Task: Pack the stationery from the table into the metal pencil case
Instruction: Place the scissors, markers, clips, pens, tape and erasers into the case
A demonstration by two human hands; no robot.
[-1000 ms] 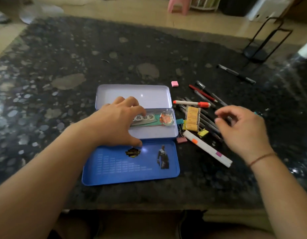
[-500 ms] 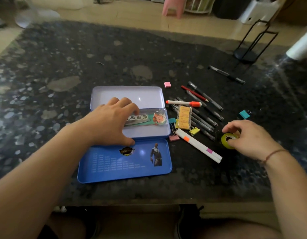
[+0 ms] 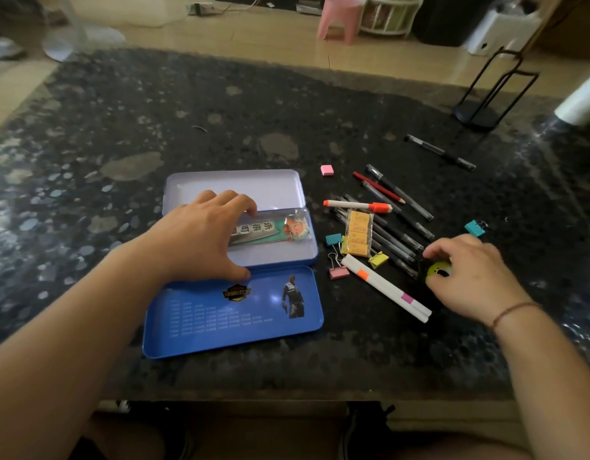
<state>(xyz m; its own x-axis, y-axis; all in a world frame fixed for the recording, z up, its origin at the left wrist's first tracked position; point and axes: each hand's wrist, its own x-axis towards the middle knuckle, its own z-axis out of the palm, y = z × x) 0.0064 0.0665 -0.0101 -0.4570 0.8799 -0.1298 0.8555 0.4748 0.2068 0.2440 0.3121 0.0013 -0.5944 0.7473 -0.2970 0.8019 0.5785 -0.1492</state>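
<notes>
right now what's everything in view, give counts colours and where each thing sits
metal pencil case: 1, lilac inside, blue lid open flat toward the person, table centre
bookmark with cartoon charm: 1, green and white, in the case tray
square pink eraser: 1, right of the case's far corner
white marker with orange cap: 1, across the pen pile
dark pens: several, fanned right of the case; one red pencil among them
lone black pen: 1, far right
yellow eraser pack: 1, on the pens
binder clips: 4, two teal, one yellow, one pink
white highlighters: 2, side by side
green tape roll: 1, under the right hand
black wire stand: 1, far right
left hand: on the case
right hand: grips the tape roll
</notes>
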